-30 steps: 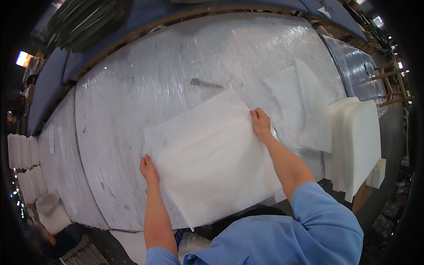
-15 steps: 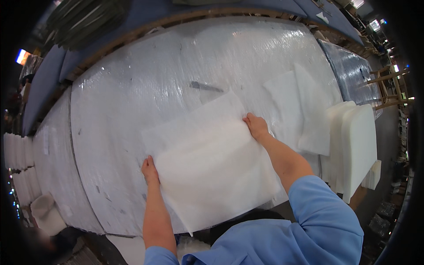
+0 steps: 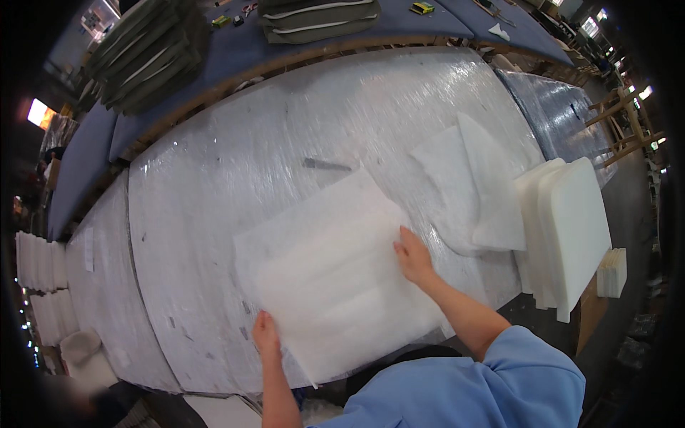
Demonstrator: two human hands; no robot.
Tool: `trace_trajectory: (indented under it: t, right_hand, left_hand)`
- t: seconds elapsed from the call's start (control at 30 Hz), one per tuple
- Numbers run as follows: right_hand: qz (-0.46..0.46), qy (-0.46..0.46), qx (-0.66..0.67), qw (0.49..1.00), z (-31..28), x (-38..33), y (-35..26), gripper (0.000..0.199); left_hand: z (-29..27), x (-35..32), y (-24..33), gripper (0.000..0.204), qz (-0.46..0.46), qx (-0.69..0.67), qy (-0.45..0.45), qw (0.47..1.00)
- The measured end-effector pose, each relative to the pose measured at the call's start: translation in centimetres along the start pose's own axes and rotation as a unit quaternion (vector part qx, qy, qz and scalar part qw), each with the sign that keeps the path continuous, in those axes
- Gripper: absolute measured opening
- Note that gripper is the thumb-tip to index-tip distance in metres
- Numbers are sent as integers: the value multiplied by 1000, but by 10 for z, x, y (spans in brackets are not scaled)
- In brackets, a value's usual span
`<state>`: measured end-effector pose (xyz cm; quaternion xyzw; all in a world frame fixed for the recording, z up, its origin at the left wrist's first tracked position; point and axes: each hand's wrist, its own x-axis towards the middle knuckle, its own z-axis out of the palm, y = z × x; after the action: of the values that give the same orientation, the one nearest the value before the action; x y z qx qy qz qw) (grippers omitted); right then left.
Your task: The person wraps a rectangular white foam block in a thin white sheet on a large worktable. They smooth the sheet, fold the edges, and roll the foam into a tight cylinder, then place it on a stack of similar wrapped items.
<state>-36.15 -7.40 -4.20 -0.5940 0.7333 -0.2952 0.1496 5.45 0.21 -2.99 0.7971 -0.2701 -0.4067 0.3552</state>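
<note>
Lying flat on the plastic-wrapped tabletop at the far left: a pale paper label, tall and narrow, far too small for making out any marks. Sitting at the top edge on the blue table: a small yellow-green box, flat and oblong. Glowing at the left rim: an orange-white rectangle, possibly a screen or a lamp, not telling which.

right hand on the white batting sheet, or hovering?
Touching. The head view shows the right hand lying flat on the right edge of the white batting sheet, no gap visible.
</note>
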Motion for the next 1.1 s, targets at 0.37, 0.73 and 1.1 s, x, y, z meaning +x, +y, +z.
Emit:
trace_trajectory:
  t: [0.37, 0.73, 1.1]
  right_hand:
    - [203, -111, 43, 972, 23, 33, -11, 42]
    - [220, -82, 43, 971, 37, 37, -3, 48]
    - [264, -144, 124, 946, -50, 11, -10, 70]
  left_hand:
    - [29, 6, 22, 51, -78, -110, -31, 990]
    - [39, 16, 22, 63, -135, -236, -19, 962]
    - [-16, -22, -1, 48, -110, 117, 55, 986]
